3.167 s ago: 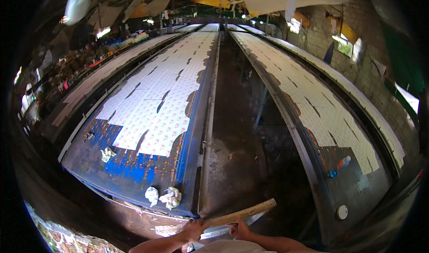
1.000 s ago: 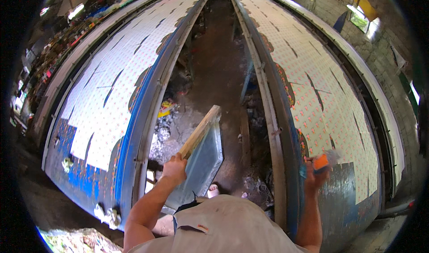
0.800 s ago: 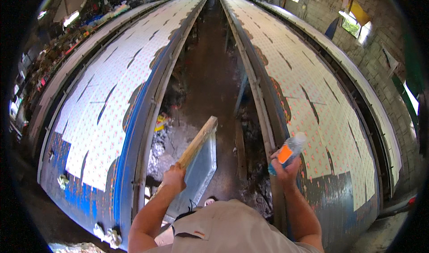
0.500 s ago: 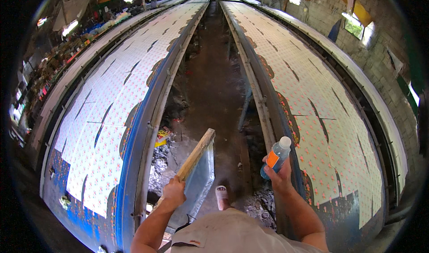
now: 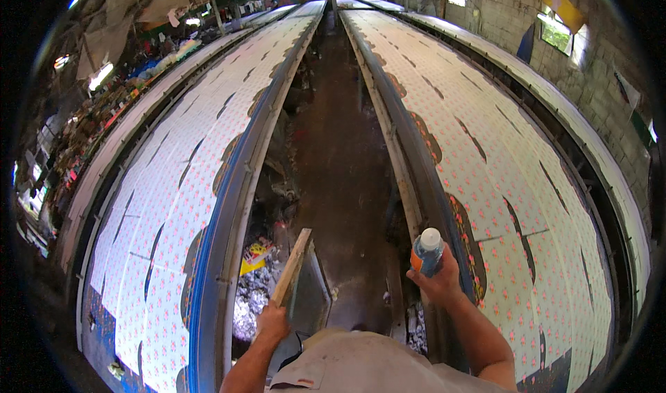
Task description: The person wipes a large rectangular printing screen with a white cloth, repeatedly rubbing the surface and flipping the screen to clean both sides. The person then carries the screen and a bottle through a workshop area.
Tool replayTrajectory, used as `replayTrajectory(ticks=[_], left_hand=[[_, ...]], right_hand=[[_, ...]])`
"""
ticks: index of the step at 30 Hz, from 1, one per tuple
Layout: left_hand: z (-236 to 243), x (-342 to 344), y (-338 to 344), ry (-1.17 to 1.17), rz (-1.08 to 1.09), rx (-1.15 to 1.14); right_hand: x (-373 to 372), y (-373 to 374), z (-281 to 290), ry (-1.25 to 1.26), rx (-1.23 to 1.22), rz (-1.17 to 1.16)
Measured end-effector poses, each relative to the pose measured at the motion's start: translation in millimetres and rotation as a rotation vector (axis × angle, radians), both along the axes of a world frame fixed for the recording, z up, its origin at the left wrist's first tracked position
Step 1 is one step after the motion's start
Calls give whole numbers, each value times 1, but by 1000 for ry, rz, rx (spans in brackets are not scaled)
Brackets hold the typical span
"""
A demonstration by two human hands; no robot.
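My left hand point(image 5: 272, 321) is closed round the wooden edge of a framed panel point(image 5: 293, 267), which looks like a printing screen. Its pale grey sheet point(image 5: 309, 299) hangs tilted, low over the aisle. My right hand point(image 5: 446, 280) grips a clear plastic bottle point(image 5: 429, 249) with a white cap, an orange label and bluish contents. The bottle is roughly upright beside the edge of the right-hand table. Part of the panel's lower end is hidden behind my left hand and my clothing.
Long tables flank a narrow dark aisle point(image 5: 340, 157). Pale floral-patterned cloth lies on the left table point(image 5: 232, 206) and the right table point(image 5: 433, 206). Crumpled litter with a yellow wrapper point(image 5: 253, 260) lies under the left table. A block wall point(image 5: 596, 81) stands at the far right.
The tables' patterns have slid nearer as I move forward along the aisle. The panel's top end and the bottle sit slightly lower in view. My sandalled foot has gone from sight.
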State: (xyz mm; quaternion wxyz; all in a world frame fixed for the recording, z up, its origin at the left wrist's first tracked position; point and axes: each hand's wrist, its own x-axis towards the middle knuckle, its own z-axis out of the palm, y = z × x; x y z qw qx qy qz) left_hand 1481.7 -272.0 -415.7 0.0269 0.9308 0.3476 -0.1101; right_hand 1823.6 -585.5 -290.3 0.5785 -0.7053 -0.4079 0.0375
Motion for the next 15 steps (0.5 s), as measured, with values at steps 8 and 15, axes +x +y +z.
replayTrajectory(ticks=[8, 15], left_hand=[[-13, 98, 94, 72, 15, 10], [-40, 213, 199, 26, 49, -33]], right_hand=[[102, 99, -5, -9, 61, -8], [205, 213, 3, 75, 44, 25]])
